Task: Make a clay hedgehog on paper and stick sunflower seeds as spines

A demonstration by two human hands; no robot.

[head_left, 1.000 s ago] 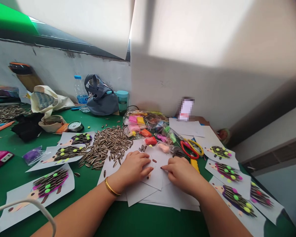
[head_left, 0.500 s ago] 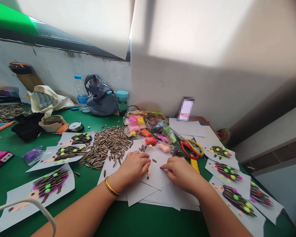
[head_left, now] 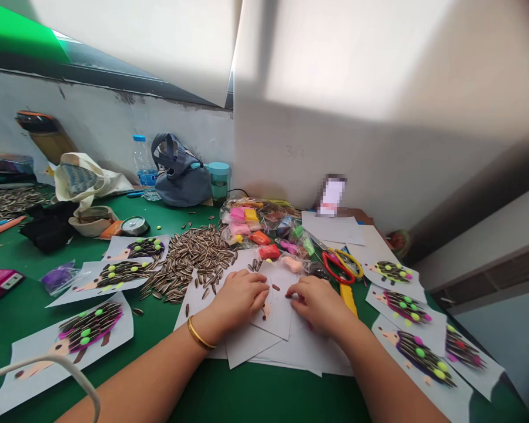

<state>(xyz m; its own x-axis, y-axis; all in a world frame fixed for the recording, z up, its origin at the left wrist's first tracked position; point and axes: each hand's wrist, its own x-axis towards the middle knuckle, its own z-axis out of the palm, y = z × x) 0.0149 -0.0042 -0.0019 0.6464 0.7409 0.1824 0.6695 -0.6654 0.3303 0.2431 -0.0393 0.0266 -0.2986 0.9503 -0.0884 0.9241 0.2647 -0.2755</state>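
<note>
My left hand [head_left: 244, 296] lies on a small white sheet [head_left: 278, 323], fingers extended and steadying its left side. This sheet bears a pink clay face [head_left: 267, 309] with a dark nose, partly hidden by my fingers, and a short brown clay strip [head_left: 275, 288]. At the sheet's right edge, my right hand [head_left: 316, 302] has its fingers bent together. A tiny dark brown clay piece [head_left: 288, 295] shows at its fingertips. More white paper [head_left: 255, 349] is stacked underneath.
Sunflower seeds [head_left: 198, 255] are heaped left of the paper. Bagged colored clay [head_left: 260, 237], red-and-yellow scissors [head_left: 341, 264] and a yellow cutter [head_left: 348, 298] lie behind my hands. Seed hedgehog pictures [head_left: 92, 326] flank both sides. A white cable [head_left: 81, 376] curves at lower left.
My right hand has drawn its fingers in; the index finger, stretched out before, is now bent beside the others. My left hand stays in place.
</note>
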